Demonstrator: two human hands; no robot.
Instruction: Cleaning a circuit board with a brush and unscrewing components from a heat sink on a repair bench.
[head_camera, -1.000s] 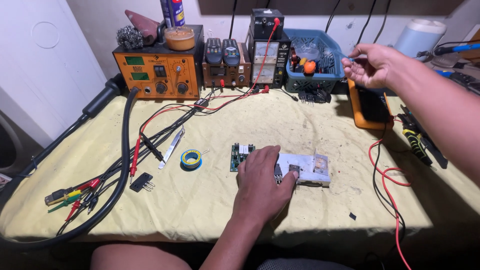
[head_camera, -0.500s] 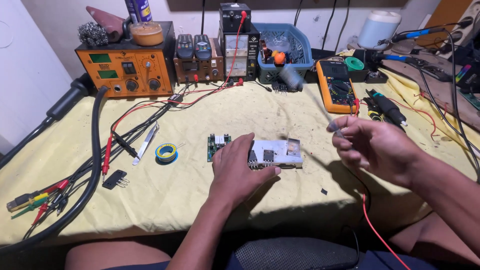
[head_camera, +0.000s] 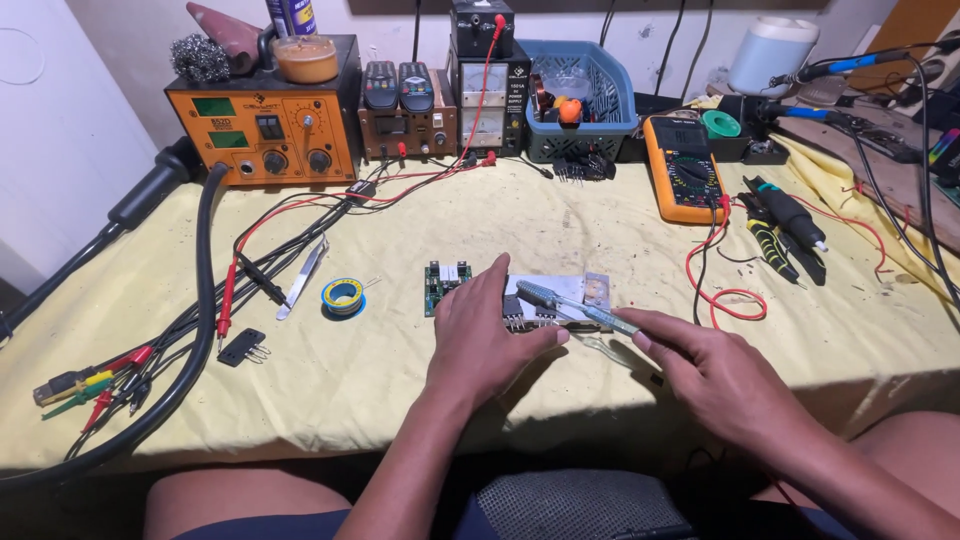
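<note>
Left hand (head_camera: 487, 335) fingers press flat on the circuit board (head_camera: 520, 295) mid-worktop, hiding part of it. Right hand (head_camera: 715, 375) fingers pinch a screwdriver (head_camera: 575, 305), now brought over the board from further right. Yellow cloth worktop (head_camera: 400, 390); orange station (head_camera: 265, 125) at the back edge.

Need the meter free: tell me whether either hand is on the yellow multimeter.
No. The left hand presses on the circuit board, the right hand holds a brush over it, and the multimeter lies apart, untouched.
</note>
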